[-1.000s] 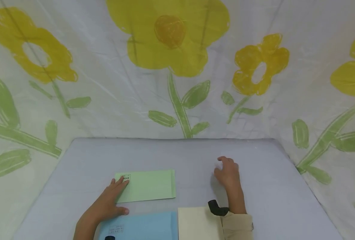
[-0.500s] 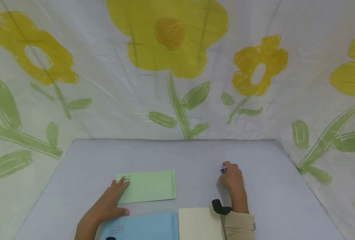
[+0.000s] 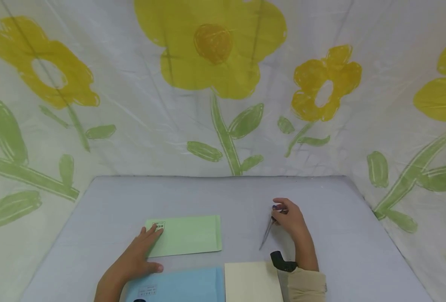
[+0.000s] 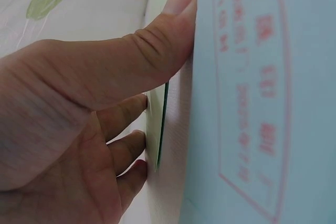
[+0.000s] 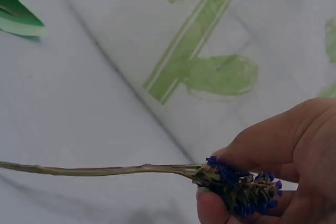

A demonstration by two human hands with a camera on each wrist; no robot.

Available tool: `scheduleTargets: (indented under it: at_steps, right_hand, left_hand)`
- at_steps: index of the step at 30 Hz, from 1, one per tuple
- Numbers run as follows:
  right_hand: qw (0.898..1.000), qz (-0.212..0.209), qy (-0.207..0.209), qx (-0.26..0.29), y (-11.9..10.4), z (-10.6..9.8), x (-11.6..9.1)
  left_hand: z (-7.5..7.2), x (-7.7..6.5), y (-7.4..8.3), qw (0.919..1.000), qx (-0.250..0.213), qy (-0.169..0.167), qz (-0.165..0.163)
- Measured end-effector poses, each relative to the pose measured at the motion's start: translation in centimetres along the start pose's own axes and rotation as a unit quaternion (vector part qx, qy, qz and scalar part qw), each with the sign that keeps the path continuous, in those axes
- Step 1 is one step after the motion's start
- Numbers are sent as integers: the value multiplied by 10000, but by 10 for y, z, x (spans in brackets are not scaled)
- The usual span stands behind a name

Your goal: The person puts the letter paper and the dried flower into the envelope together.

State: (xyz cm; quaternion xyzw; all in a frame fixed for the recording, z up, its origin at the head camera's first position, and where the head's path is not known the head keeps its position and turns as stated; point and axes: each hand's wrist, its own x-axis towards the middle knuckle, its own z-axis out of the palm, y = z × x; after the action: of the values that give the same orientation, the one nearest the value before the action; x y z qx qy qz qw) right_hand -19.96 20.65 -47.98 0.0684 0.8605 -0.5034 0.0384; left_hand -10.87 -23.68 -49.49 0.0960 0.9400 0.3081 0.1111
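My right hand (image 3: 291, 216) pinches a dried flower between thumb and fingers, right of the envelopes in the head view. In the right wrist view the flower (image 5: 236, 187) has a small blue-purple head at the fingertips and a long thin stem stretching left. My left hand (image 3: 134, 258) lies with fingers spread on the left end of a green envelope (image 3: 193, 235). Its thumb rests at the upper edge of a blue envelope (image 3: 185, 285). The left wrist view shows the thumb (image 4: 163, 40) beside the blue envelope's red printing, with the green envelope behind.
A cream envelope (image 3: 253, 281) lies right of the blue one, partly under the right sleeve (image 3: 307, 285) in the head view. The table (image 3: 132, 197) is covered in pale cloth. Behind it hangs a white curtain (image 3: 151, 138) with yellow flowers.
My right hand has taken hold of the dried flower and brought it up, its stem now pointing down toward the envelopes. The left hand stays on the green envelope.
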Motion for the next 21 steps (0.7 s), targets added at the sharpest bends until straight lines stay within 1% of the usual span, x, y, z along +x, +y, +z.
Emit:
scheduleTargets:
  at_steps: [2,3,8,13,21]
  right_hand:
    - [9991,28,-55,427,-2,0,-1]
    - [9984,39,-68,555,-2,0,-1]
    - [9968,30,-38,792,-3,2,-1]
    - [9970,42,-59,772,-2,9,1]
    - [9992,-18,-98,387,0,24,5]
  left_hand:
    - [0,0,0,10000,-15,9,0]
    - [0,0,0,10000,-16,7,0]
    - [-1,-1,1,10000,-13,-3,-22]
    - [-1,-1,2,10000,-17,18,-23]
    - [1,1,1,10000,27,53,-78]
